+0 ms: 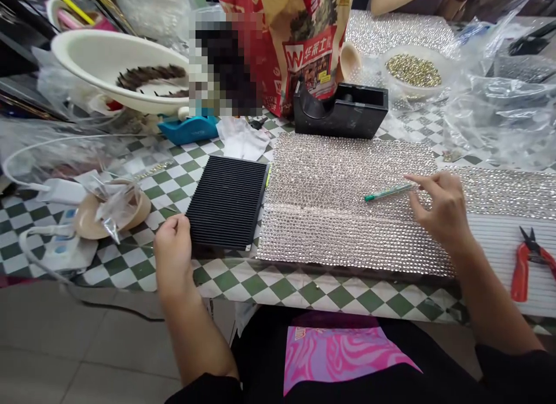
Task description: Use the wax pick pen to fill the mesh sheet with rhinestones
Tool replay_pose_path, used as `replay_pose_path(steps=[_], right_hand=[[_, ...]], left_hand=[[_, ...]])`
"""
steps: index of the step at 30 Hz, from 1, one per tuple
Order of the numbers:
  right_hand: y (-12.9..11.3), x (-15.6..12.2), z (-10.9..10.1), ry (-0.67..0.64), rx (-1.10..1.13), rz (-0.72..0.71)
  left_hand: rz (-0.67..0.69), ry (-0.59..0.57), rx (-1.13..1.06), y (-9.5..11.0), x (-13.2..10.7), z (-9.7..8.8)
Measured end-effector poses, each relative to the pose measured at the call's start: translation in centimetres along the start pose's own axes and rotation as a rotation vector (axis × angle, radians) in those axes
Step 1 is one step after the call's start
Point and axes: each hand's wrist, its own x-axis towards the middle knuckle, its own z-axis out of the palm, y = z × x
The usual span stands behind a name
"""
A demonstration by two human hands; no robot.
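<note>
My left hand (174,241) is closed at the near left edge of a black ridged board (228,201), its thumb side against the board. The board lies flat on the table. In my right hand (443,204) is a thin, clear-and-green stick like a pen (388,192), pinched between thumb and fingers, its green end pointing left. That hand is over a sheet densely covered in rows of shiny rhinestones (339,178). The sheet lies just right of the black board, and a pale seam runs across it.
Red-handled pliers (527,270) rest on a white ridged board (490,241) at right. Behind stand a black tape dispenser (343,111), a red and tan bag (299,50) and a bowl of gold beads (412,73). A white basin (87,62), blue dispenser (189,128) and tape roll (87,215) are left.
</note>
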Motion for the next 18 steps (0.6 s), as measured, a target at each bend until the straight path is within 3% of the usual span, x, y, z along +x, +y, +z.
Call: replay_pose_path(steps=[4, 9, 15, 18], right_hand=[[0.0, -0.3, -0.7, 0.065, 0.056, 0.048], [0.7, -0.3, -1.6, 0.132, 0.046, 0.149], [3.1, 0.4, -2.9, 0.123, -0.181, 0.229], [4.8, 0.6, -3.7, 0.229, -0.175, 0.357]], left_hand=[[-0.110, 0.087, 0.074, 1.7, -1.0, -0.4], [-0.126, 0.047, 0.182, 3.7, -1.9, -1.0], [-0.109, 0.184, 0.231, 4.6, -1.5, -0.9], [-0.110, 0.184, 0.217, 4.6, -1.1, -0.7]])
